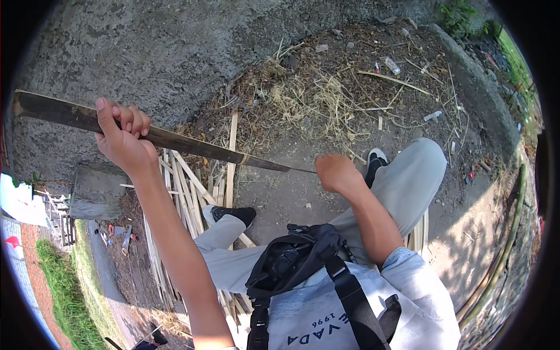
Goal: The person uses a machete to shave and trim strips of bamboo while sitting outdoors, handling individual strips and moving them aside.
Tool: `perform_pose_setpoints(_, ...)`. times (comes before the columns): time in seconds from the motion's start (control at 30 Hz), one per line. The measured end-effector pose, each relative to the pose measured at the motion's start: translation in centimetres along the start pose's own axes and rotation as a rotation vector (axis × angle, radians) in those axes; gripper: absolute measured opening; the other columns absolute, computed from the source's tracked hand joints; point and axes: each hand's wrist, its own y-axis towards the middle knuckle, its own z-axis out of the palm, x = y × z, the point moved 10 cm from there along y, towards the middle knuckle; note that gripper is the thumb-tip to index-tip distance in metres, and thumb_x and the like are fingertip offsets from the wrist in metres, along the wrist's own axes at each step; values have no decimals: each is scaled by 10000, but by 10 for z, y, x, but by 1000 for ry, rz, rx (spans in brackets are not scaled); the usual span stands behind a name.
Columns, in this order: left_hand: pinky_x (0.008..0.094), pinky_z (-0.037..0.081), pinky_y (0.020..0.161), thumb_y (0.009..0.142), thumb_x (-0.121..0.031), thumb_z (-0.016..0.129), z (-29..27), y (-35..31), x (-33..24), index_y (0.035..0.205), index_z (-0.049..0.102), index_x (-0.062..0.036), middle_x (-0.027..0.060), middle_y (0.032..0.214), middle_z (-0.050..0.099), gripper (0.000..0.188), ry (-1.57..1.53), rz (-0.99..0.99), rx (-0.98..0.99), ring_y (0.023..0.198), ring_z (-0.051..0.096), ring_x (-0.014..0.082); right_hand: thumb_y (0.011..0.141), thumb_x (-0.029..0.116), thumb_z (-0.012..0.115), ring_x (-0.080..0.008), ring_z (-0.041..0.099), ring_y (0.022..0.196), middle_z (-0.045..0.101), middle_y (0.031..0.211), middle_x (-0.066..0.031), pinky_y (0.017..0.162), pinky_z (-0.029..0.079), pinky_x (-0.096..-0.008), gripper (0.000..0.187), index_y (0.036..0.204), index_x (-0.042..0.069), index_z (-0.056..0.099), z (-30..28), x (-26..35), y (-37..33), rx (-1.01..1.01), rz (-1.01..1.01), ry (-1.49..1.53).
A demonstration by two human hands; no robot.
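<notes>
A long, dark bamboo strip (192, 147) slants from the upper left down toward the middle, with a pale edge and a node ring near its right part. My left hand (125, 137) is closed around it near its far left end, thumb up and fingers curled over it. My right hand (338, 174) makes a fist in front of my knee. A thin, dark, blade-like sliver (302, 170) runs from this fist to the strip's right end. Whether it is a knife or the strip's own narrow end, I cannot tell; the fist hides the rest.
Pale split bamboo slats (188, 195) lie on the ground by my left foot. Dry straw and shavings (315, 102) litter the dirt against a concrete wall (157, 52). A clear plastic bottle (392, 65) lies farther back. A black bag (297, 256) hangs at my waist.
</notes>
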Motion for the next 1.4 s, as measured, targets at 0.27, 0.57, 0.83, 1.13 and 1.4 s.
perform_pose_setpoints(0.27, 240, 212, 422, 951, -320, 553, 7, -4, 3, 693, 384, -131, -40, 532, 252, 361, -58, -84, 107, 421, 207, 55, 753, 54, 601, -362, 668, 889, 675, 892, -220, 742, 537, -445, 201, 939, -14, 635, -27, 0, -5, -158, 25, 77)
perform_pose_setpoints(0.57, 243, 213, 412, 920, -320, 603, 22, -5, 6, 694, 407, -127, -41, 532, 287, 357, 5, -33, 2, 422, 250, 57, 1002, 340, 439, -70, 482, 510, 481, 572, 1, 472, 379, -275, 415, 1082, -15, 639, -58, 70, -16, -350, -260, 1484)
perform_pose_setpoints(0.83, 246, 227, 398, 886, -311, 653, 46, -9, 9, 691, 449, -101, -19, 493, 335, 352, -57, -53, 79, 397, 289, 70, 1009, 407, 373, -118, 507, 488, 527, 548, -44, 494, 409, -322, 535, 941, -19, 689, -33, 78, 10, -357, -177, 1155)
perform_pose_setpoints(1.13, 237, 189, 404, 899, -305, 623, 35, -8, 9, 694, 425, -132, -39, 516, 287, 334, -49, -75, 57, 410, 229, 57, 1006, 390, 381, -174, 482, 457, 486, 507, -68, 500, 409, -376, 532, 837, -19, 677, -13, 81, 22, -157, -43, 1224)
perform_pose_setpoints(1.4, 238, 203, 413, 883, -284, 637, 23, -11, 0, 686, 427, -135, -42, 509, 284, 324, -7, -5, 12, 415, 233, 57, 1000, 333, 402, -228, 449, 427, 407, 442, -110, 505, 381, -415, 479, 801, -16, 664, -33, 92, 22, -392, -178, 1135)
